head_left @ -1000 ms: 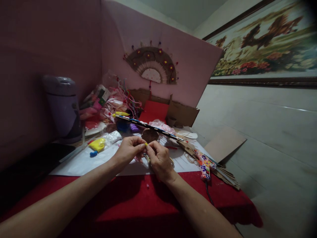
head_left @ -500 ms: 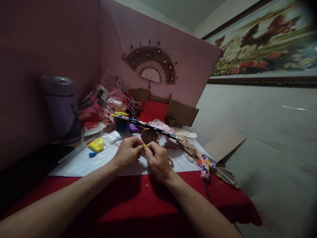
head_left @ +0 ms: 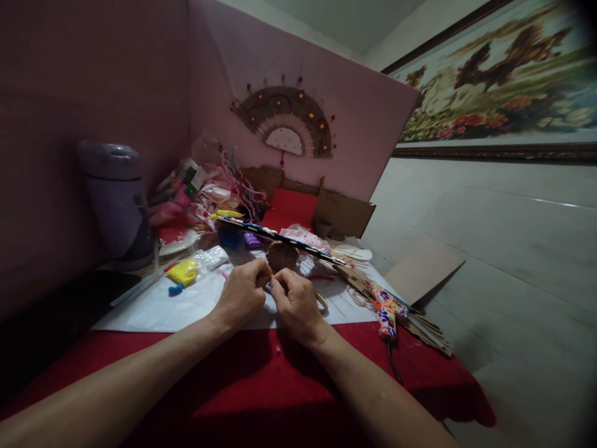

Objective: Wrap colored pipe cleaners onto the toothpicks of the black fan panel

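Over the white sheet (head_left: 161, 311), my left hand (head_left: 243, 291) and my right hand (head_left: 298, 303) meet with their fingertips together. Both pinch a small yellow lump (head_left: 272, 276), perhaps clay, mostly covered by the fingers. Just beyond the hands, a long dark strip (head_left: 280, 238) with blue and white trim slants across, a yellow ball at its left end. To the left lie a plastic packet of yellow material (head_left: 183, 272) and a small blue lump (head_left: 176, 290). A ring-shaped object (head_left: 321, 302) is partly hidden behind my right hand.
A lilac lidded container (head_left: 116, 205) stands at the left beside a dark flat object (head_left: 69, 308). At the right, a flower-patterned glue gun (head_left: 386, 311) trails a black cord near cardboard strips (head_left: 429, 333). Bags and pipe cleaners pile up behind. A decorated fan (head_left: 284, 118) hangs on the pink panel.
The fingers have shifted slightly around the yellow lump, and less of it shows now. My left fingertips are curled in a little more. Other things stay in place.
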The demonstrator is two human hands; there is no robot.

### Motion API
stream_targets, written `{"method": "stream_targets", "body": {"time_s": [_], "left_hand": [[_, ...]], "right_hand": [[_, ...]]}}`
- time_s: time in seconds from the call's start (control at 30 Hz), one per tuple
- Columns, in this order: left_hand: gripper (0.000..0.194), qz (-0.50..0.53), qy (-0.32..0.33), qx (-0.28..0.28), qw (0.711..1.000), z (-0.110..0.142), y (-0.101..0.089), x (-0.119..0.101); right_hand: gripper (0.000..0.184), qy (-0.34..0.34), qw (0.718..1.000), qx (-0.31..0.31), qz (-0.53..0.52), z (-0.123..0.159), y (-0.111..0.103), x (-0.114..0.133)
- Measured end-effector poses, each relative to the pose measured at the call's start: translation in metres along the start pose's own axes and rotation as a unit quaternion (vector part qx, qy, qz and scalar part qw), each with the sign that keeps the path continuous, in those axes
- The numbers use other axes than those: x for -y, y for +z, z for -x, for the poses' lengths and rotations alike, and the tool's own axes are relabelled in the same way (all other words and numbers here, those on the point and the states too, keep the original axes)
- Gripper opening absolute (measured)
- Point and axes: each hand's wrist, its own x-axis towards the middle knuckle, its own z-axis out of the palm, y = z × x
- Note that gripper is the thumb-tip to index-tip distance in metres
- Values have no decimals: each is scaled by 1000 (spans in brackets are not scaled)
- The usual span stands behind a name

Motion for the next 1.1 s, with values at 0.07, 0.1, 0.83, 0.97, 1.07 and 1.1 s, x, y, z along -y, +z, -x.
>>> {"method": "stream_targets", "body": {"time_s": [0.07,0.1,0.83,0.97,1.07,1.1], "left_hand": [[14,25,3,3,1000,0,1,2],[14,47,2,7,999,-1,2,3],[8,255,-68,51,963,-5,3,3],[7,255,-74,32,963,-5,2,2],[8,277,-88,24,957,-5,1,0],[9,291,-96,27,951,-5,1,-1]], "right_hand": [[16,9,1000,-3,-2,0,0,-1],[16,16,1000,-6,-4,-1,0,-1],[17,46,998,-14,-27,-1,-1,-1],[18,43,998,-10,-50,-2,-2,0],[22,54,996,-9,-76,-3,-3,0],[23,62,994,-10,-84,-3,-2,-1]]}}
